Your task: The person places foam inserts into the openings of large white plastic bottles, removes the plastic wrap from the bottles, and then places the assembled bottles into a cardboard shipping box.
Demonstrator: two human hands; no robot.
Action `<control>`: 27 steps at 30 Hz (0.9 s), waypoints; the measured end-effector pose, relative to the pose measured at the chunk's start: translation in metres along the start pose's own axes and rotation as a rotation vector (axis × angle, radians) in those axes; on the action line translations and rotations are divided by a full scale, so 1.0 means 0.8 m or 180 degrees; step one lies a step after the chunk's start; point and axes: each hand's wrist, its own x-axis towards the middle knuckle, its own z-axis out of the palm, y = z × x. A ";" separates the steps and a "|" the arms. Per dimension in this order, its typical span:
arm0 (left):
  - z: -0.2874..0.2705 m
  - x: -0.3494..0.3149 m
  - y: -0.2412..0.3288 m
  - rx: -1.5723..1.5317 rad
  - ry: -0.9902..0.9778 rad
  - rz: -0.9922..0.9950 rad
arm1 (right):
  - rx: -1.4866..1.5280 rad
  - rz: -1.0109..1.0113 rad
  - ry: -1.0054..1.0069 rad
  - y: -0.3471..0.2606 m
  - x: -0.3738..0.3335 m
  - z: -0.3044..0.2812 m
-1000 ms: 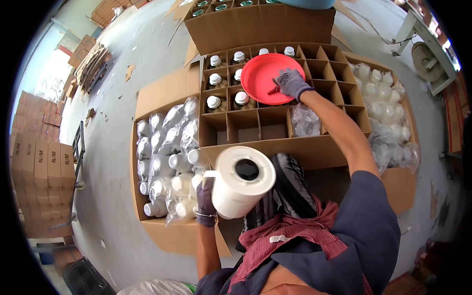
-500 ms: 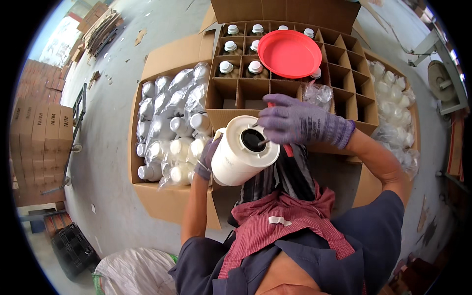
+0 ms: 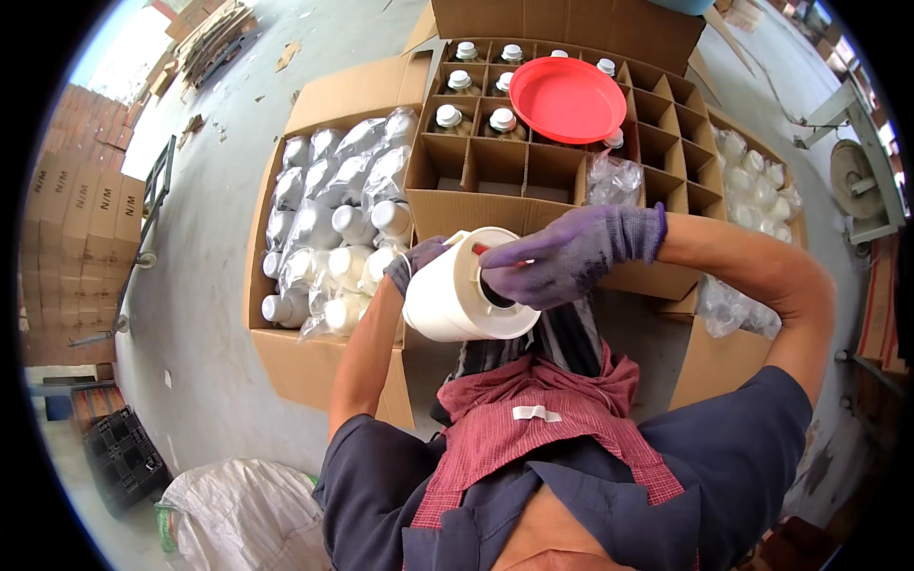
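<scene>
Right hand (image 3: 564,252), gloved, frame center: fingers curled in at the mouth of the white container (image 3: 440,295), seemingly pinching a red piece (image 3: 480,249); only a sliver of it shows, so can't tell its full shape. Left hand (image 3: 421,255), gloved, wraps the container's upper-left side near its handle (image 3: 457,238); most of the fingers are hidden, but it reads as a grasp.

Container sits center frame, tilted, mouth toward lower right, in front of the divided carton (image 3: 495,206). Dark inside; can't see contents.

Handling, my judgement: looks like rigid molded plastic, probably light to moderate, more if filled. Smooth round wall, so likely slippery to bare skin; the knit gloves should help. Doesn't look fragile, though the rim could chip if knocked.

Where to hold: handle plus side wall for the left, keeping the tilt from rolling. Keep the right's pressure on the red piece, not on the rim.

Nearby: red bowl (image 3: 568,100) upper center over the carton, white-capped bottles (image 3: 503,121) beside it, bagged bottles (image 3: 328,228) at left.
</scene>
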 end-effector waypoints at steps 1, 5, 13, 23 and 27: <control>0.009 0.000 0.008 -0.0194 -0.0006 0.0024 | 0.0238 0.0175 -0.0096 -0.002 0.001 0.001; 0.038 -0.032 0.012 -0.0806 0.0885 0.0180 | 0.2541 0.2182 -0.0052 -0.046 0.017 0.023; 0.093 -0.085 0.059 0.1618 0.3468 0.1847 | 0.7222 0.7804 0.2530 -0.129 0.006 0.037; 0.085 -0.072 0.111 0.2730 0.3052 0.3565 | 0.3008 0.6907 0.1613 -0.081 -0.157 0.070; 0.171 -0.042 0.091 0.3654 0.1024 0.3693 | 0.1045 0.5650 -0.0327 -0.047 -0.257 0.156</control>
